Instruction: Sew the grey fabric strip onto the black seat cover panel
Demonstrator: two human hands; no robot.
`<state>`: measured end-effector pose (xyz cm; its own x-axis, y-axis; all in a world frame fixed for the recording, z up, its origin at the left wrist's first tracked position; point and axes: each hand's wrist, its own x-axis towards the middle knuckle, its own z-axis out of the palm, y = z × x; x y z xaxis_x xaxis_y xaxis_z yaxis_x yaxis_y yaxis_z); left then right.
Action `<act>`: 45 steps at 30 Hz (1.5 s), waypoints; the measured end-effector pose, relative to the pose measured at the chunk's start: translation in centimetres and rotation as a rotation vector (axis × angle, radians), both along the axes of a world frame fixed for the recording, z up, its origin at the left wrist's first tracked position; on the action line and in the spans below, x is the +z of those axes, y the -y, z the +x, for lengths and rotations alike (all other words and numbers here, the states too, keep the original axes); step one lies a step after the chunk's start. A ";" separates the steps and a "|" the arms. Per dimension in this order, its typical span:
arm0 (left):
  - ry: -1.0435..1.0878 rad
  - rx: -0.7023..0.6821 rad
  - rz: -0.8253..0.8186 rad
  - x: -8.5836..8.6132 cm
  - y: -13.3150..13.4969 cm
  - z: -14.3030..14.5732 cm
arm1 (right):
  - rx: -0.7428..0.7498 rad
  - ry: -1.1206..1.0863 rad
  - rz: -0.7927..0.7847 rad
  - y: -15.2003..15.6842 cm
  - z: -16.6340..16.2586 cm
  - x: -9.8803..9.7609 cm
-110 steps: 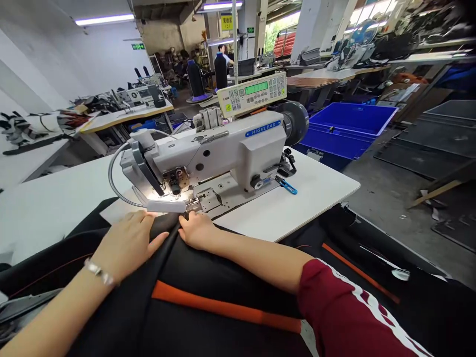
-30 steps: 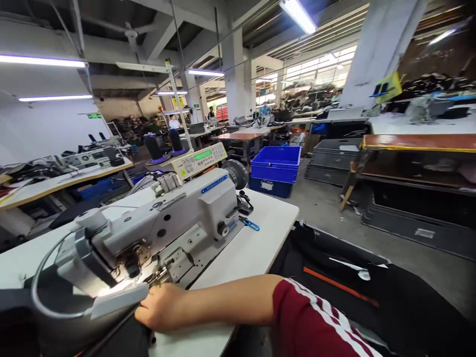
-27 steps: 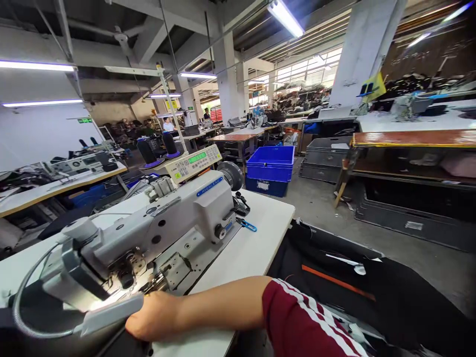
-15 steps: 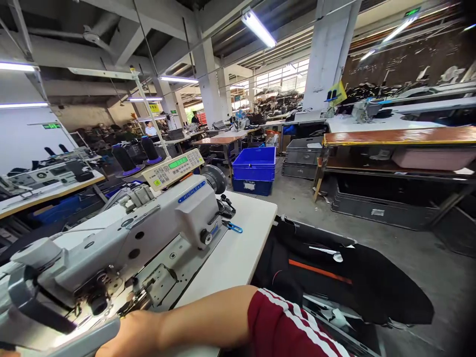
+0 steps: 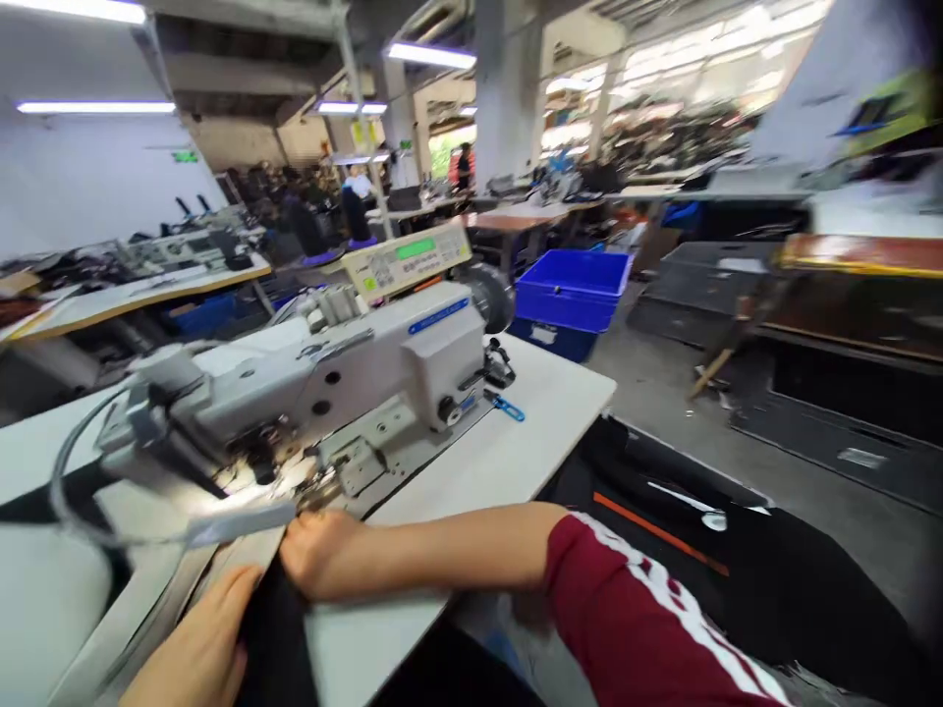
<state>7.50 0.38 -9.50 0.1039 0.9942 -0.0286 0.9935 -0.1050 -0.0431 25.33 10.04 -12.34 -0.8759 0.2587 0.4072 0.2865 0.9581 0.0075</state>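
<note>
A white sewing machine (image 5: 346, 378) stands on a white table (image 5: 530, 432), with a small lamp lit over its needle area. Black fabric (image 5: 276, 628) lies in a narrow strip on the table in front of the needle. My right hand (image 5: 320, 553) grips the fabric's right edge just before the presser foot. My left hand (image 5: 195, 658) lies flat against the fabric's left edge at the bottom of the view. The frame is blurred by head motion.
More black fabric with an orange stripe (image 5: 663, 535) hangs off the table's right side. A blue bin (image 5: 571, 295) sits on the floor behind the table. Other sewing tables (image 5: 133, 295) and distant people fill the room; dark trays (image 5: 832, 432) line the right.
The view swung up and right across the workshop, then came back down towards the machine. My left hand left the view and is back at the fabric. My right hand stayed by the needle.
</note>
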 end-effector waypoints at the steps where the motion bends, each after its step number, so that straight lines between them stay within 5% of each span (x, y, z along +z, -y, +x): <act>1: -0.027 0.041 -0.104 0.3 0.1 0.4 | -0.005 -0.019 -0.024 0.3 0.2 -0.3; 8: 0.209 0.086 -0.398 3.5 -2.7 1.1 | -0.009 0.048 -0.170 1.1 1.0 0.4; 16: 0.374 0.159 -0.539 3.9 -3.8 1.5 | 0.122 0.000 0.053 2.9 1.1 -0.1; 25: 0.217 0.202 -0.514 1.7 -4.1 1.7 | 0.207 -0.067 0.180 3.6 0.8 -0.5; 36: 0.137 0.173 -0.410 2.7 -5.2 3.0 | 0.130 -0.129 0.163 3.3 0.0 -1.3; 45: -0.026 0.196 -0.375 3.3 -5.6 4.3 | 0.212 -0.124 0.093 3.3 0.2 -0.6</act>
